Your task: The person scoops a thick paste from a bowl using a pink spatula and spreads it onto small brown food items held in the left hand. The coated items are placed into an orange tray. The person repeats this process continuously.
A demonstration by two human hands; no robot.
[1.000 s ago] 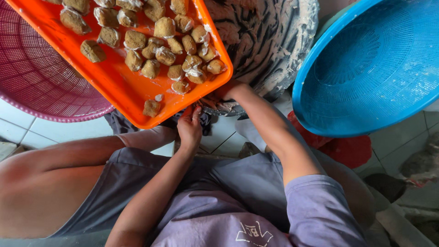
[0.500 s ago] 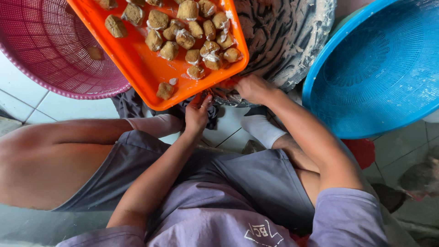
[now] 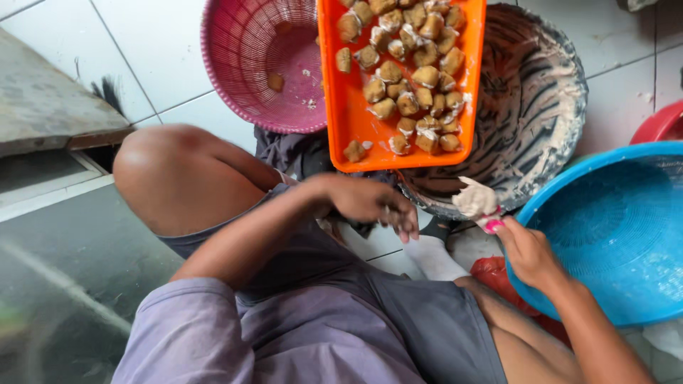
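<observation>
While the right hand (image 3: 530,252) pinched a pale dough lump (image 3: 475,199), the left hand (image 3: 373,203) hung empty, half-curled, at six o'clock below the orange plastic tray (image 3: 338,107), nearly filled with stuffed brown pieces (image 3: 413,71)

Single view, head-mounted, looking steeply down over the wearer's own lap and knees onto a tiled floor (image 3: 178,50). Close range: both forearms fill the lower frame. Orange tray (image 3: 356,128), pink basket (image 3: 242,78) and blue basin (image 3: 612,235) are cropped by the frame edges.
</observation>
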